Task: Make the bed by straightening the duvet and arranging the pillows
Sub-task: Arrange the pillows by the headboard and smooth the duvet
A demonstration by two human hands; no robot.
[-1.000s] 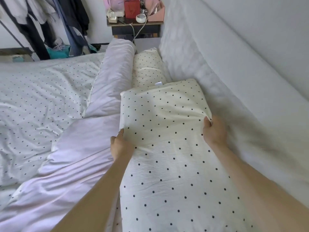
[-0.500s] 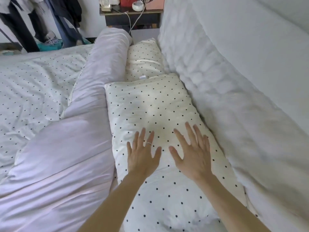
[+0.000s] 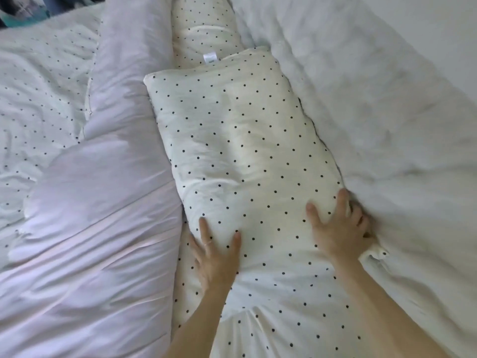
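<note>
A cream pillow with black dots [image 3: 237, 140] lies lengthwise in the middle of the bed. My left hand [image 3: 216, 257] presses flat on its near left side, fingers spread. My right hand [image 3: 340, 228] presses on its near right edge, fingers reaching into the gap beside the white padded headboard [image 3: 374, 112]. A second dotted pillow [image 3: 204, 29] lies beyond the first, partly hidden by it. The duvet's pale pink underside [image 3: 103, 215] is folded back in a thick roll along the pillows' left side, with its dotted top [image 3: 38, 86] further left.
The headboard runs along the whole right side against a white wall [image 3: 438, 27]. Dark clothes and a teal item [image 3: 25, 11] show at the top left, beyond the bed.
Both hands slid apart and back from the pillow's middle to its near left and right edges. The view tilted down, so the nightstand is out of sight.
</note>
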